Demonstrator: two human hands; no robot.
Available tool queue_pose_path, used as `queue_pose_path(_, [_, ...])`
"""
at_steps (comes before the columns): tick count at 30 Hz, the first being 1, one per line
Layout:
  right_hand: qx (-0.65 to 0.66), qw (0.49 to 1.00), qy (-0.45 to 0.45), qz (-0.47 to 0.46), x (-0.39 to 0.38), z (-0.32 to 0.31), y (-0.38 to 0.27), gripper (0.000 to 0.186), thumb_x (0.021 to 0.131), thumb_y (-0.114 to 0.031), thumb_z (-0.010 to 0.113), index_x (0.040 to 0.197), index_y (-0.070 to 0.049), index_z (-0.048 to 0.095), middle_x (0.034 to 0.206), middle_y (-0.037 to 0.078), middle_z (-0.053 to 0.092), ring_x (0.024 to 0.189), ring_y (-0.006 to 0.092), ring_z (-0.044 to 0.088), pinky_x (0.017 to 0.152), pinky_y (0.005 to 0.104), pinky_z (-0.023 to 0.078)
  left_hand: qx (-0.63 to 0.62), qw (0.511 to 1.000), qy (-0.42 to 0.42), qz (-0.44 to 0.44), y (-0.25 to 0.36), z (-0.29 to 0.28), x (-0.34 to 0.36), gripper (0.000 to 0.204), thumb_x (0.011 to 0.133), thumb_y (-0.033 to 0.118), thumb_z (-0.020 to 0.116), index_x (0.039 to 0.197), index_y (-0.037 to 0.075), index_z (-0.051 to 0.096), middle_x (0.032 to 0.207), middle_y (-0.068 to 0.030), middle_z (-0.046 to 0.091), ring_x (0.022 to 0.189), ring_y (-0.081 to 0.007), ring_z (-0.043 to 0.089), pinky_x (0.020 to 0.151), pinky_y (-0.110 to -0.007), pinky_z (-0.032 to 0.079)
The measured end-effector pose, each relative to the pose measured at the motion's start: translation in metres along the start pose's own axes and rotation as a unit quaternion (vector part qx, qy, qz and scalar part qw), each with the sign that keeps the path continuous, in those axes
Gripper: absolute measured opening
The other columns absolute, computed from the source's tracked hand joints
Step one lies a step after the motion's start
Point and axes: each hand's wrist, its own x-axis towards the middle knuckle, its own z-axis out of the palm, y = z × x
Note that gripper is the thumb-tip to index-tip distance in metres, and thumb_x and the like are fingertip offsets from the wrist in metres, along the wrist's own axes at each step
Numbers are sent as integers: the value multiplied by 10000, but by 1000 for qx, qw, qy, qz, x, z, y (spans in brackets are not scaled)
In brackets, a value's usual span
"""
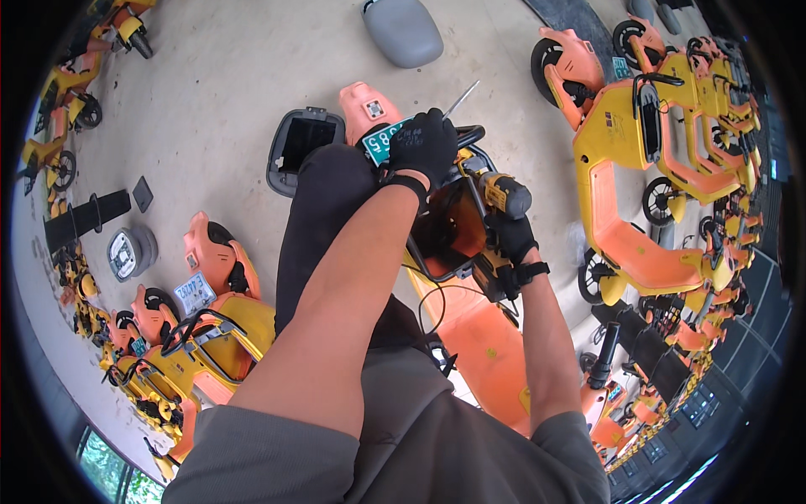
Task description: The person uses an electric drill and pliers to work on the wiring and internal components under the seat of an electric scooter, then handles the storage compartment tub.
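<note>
My gloved left hand [422, 147] is closed by the front of a yellow and orange scooter [472, 336], with a thin metal rod [460, 99] sticking up from it. A green plate [378, 144] is partly hidden behind it. My gloved right hand [510, 235] grips a yellow and black cordless drill [504, 197] beside an open, dark compartment [441, 231] framed by black tubing. A dark cable hangs below. My left leg [323, 210] is bent beside the scooter, next to a detached grey lid [302, 147] on the floor.
Rows of yellow and orange scooters stand to the right [638, 218] and left [218, 336]. A grey rounded part [403, 34] lies on the concrete floor [210, 118] ahead; a dark flat board [84, 218] and another grey part [130, 252] lie at the left.
</note>
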Motion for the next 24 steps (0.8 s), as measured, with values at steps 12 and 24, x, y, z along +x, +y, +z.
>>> queue_pose_path(12, [-173, 983, -27, 56, 0, 9, -46, 192, 761, -141, 657, 890, -13, 595, 649, 73, 597, 551, 179, 594, 498, 316, 488, -4, 1000, -3, 1, -2, -3, -1, 271, 888, 287, 428, 850, 54, 563, 778, -180, 632, 729, -358, 617, 684, -449, 473])
queue_pose_path(24, [-164, 986, -24, 30, 19, 1, -24, 129, 769, -148, 642, 826, -38, 607, 646, 57, 587, 543, 179, 576, 489, 304, 459, -21, 1000, -21, -8, -3, 0, 0, 269, 883, 279, 432, 850, 45, 558, 772, -182, 628, 721, -349, 617, 674, -444, 470])
